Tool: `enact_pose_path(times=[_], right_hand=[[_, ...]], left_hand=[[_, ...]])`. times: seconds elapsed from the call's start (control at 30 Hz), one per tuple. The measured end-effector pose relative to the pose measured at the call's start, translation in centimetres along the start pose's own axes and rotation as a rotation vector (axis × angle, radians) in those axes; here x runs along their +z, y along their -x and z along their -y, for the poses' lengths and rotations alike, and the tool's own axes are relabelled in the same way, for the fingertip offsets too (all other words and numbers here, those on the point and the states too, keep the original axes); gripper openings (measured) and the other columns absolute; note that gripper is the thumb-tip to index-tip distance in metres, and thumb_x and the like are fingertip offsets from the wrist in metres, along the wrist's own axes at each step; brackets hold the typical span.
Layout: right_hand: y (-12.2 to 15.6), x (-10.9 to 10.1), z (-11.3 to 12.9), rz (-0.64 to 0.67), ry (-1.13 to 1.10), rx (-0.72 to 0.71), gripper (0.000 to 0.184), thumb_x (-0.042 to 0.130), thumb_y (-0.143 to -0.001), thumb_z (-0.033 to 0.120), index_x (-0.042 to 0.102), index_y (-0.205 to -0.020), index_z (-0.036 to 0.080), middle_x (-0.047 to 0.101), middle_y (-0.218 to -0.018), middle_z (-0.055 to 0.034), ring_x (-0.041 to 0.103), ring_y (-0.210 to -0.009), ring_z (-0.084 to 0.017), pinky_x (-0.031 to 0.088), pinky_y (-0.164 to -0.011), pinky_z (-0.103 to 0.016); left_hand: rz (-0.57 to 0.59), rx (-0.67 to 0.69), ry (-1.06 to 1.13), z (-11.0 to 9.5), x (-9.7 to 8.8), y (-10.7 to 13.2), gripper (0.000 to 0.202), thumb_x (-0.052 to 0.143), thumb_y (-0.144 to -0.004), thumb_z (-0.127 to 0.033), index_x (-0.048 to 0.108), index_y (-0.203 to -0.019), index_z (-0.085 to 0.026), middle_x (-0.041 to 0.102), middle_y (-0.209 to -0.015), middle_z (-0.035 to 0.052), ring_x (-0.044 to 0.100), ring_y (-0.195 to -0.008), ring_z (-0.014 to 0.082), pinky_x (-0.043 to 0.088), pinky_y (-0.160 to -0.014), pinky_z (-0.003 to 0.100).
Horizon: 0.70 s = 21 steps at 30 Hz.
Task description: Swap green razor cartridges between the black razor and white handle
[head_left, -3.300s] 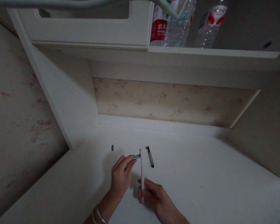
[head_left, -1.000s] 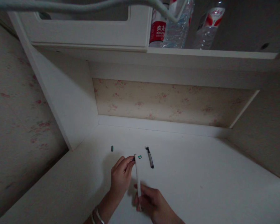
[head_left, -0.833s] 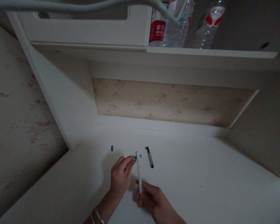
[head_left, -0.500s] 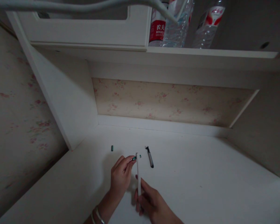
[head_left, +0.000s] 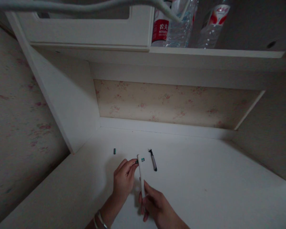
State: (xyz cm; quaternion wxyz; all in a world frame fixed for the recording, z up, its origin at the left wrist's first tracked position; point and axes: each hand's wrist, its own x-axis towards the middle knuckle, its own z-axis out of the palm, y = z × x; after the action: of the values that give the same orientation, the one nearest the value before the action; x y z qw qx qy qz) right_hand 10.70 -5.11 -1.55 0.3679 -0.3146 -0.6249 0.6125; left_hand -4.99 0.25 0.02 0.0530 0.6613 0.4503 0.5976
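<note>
My left hand (head_left: 124, 180) pinches a small green and black battery (head_left: 139, 160) at its fingertips, level with the top end of a long white remote-like bar (head_left: 140, 175). My right hand (head_left: 156, 206) grips that bar by its lower end and holds it upright and tilted a little left. The battery passes behind the bar's top. A second small green battery (head_left: 114, 151) lies on the white desk (head_left: 205, 187) to the left. A black narrow cover piece (head_left: 153, 161) lies just right of the bar.
A white shelf (head_left: 214, 52) above the desk carries plastic water bottles (head_left: 181, 24). A white cupboard side (head_left: 69, 101) stands at left and floral wallpaper (head_left: 171, 103) backs the alcove. A grey cable (head_left: 85, 4) runs along the top.
The white bar has shifted a little left and turned in my right hand, whose fingers regripped lower. My left hand stays put, pinching the battery at the bar's top.
</note>
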Motion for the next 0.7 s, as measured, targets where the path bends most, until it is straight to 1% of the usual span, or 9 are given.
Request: enact_pose_path(times=[0.07, 0.13, 0.27, 0.3, 0.33, 0.43, 0.5, 0.63, 0.7], right_hand=[[-0.06, -0.06, 0.15, -0.063, -0.009, 0.009, 0.040, 0.051, -0.091, 0.047, 0.053, -0.123, 0.021, 0.053, -0.086, -0.0029, 0.052, -0.063, -0.012, 0.049, -0.054, -0.024], [-0.09, -0.08, 0.12, -0.088, -0.013, 0.019, 0.042, 0.052, -0.091, 0.047, 0.051, -0.124, 0.022, 0.053, -0.087, -0.0029, 0.052, -0.062, -0.012, 0.049, -0.053, -0.024], [-0.03, 0.01, -0.18, 0.032, 0.006, 0.018, 0.041, 0.052, -0.091, 0.048, 0.054, -0.123, 0.021, 0.052, -0.084, -0.0026, 0.053, -0.063, -0.013, 0.049, -0.052, -0.024], [-0.02, 0.01, -0.18, 0.043, 0.007, 0.017, 0.041, 0.052, -0.091, 0.048, 0.054, -0.123, 0.021, 0.052, -0.083, -0.0025, 0.053, -0.063, -0.013, 0.049, -0.051, -0.023], [-0.01, -0.02, -0.13, 0.032, 0.003, 0.018, 0.042, 0.052, -0.091, 0.047, 0.053, -0.124, 0.022, 0.052, -0.084, -0.0026, 0.053, -0.064, -0.013, 0.049, -0.052, -0.023], [-0.05, -0.20, 0.24, -0.079, -0.026, 0.028, 0.049, 0.053, -0.090, 0.047, 0.048, -0.132, 0.023, 0.052, -0.085, -0.0027, 0.052, -0.064, -0.013, 0.049, -0.053, -0.024], [-0.07, -0.26, 0.37, -0.103, -0.039, 0.046, 0.051, 0.054, -0.089, 0.047, 0.046, -0.133, 0.023, 0.052, -0.085, -0.0028, 0.052, -0.065, -0.013, 0.049, -0.053, -0.024], [-0.10, -0.15, -0.07, -0.020, -0.056, 0.026, 0.048, 0.056, -0.088, 0.048, 0.052, -0.128, 0.022, 0.052, -0.083, -0.0026, 0.053, -0.064, -0.014, 0.050, -0.052, -0.024], [-0.12, -0.22, -0.31, -0.026, -0.069, 0.004, 0.046, 0.056, -0.089, 0.046, 0.051, -0.128, 0.023, 0.052, -0.084, -0.0029, 0.053, -0.066, -0.014, 0.051, -0.052, -0.025]], left_hand=[[-0.013, 0.004, -0.004, -0.08, 0.00, -0.07, 0.013, 0.057, -0.087, -0.021, 0.068, -0.093, -0.017, 0.053, -0.064, -0.0018, 0.050, -0.051, 0.0089, 0.042, -0.049, 0.018], [-0.025, 0.001, -0.001, -0.13, 0.00, -0.10, 0.012, 0.058, -0.087, -0.021, 0.068, -0.093, -0.017, 0.052, -0.063, -0.0023, 0.049, -0.050, 0.0088, 0.041, -0.048, 0.018], [-0.020, -0.009, 0.001, -0.03, 0.00, -0.03, 0.015, 0.054, -0.089, -0.022, 0.068, -0.091, -0.017, 0.055, -0.066, -0.0009, 0.051, -0.052, 0.0090, 0.043, -0.050, 0.018], [-0.016, -0.010, -0.002, -0.01, -0.01, -0.01, 0.015, 0.054, -0.089, -0.022, 0.068, -0.091, -0.016, 0.055, -0.066, -0.0009, 0.052, -0.052, 0.0091, 0.043, -0.050, 0.018], [-0.014, -0.010, -0.005, -0.01, -0.03, -0.01, 0.015, 0.053, -0.090, -0.022, 0.068, -0.091, -0.016, 0.054, -0.066, -0.0011, 0.051, -0.051, 0.0091, 0.043, -0.049, 0.018], [-0.021, 0.002, -0.013, -0.13, -0.10, -0.07, 0.014, 0.056, -0.088, -0.023, 0.068, -0.092, -0.017, 0.052, -0.062, -0.0023, 0.048, -0.049, 0.0089, 0.041, -0.047, 0.018], [-0.029, 0.008, -0.020, -0.25, -0.12, -0.14, 0.013, 0.057, -0.088, -0.023, 0.068, -0.092, -0.017, 0.051, -0.061, -0.0026, 0.047, -0.049, 0.0089, 0.041, -0.047, 0.018], [-0.033, 0.004, -0.019, -0.38, -0.09, -0.20, 0.013, 0.057, -0.088, -0.024, 0.068, -0.091, -0.018, 0.054, -0.063, -0.0018, 0.049, -0.051, 0.0095, 0.042, -0.048, 0.019], [-0.033, -0.005, -0.015, -0.36, -0.08, -0.19, 0.013, 0.057, -0.088, -0.024, 0.068, -0.091, -0.018, 0.054, -0.063, -0.0016, 0.050, -0.051, 0.0096, 0.043, -0.049, 0.019]])
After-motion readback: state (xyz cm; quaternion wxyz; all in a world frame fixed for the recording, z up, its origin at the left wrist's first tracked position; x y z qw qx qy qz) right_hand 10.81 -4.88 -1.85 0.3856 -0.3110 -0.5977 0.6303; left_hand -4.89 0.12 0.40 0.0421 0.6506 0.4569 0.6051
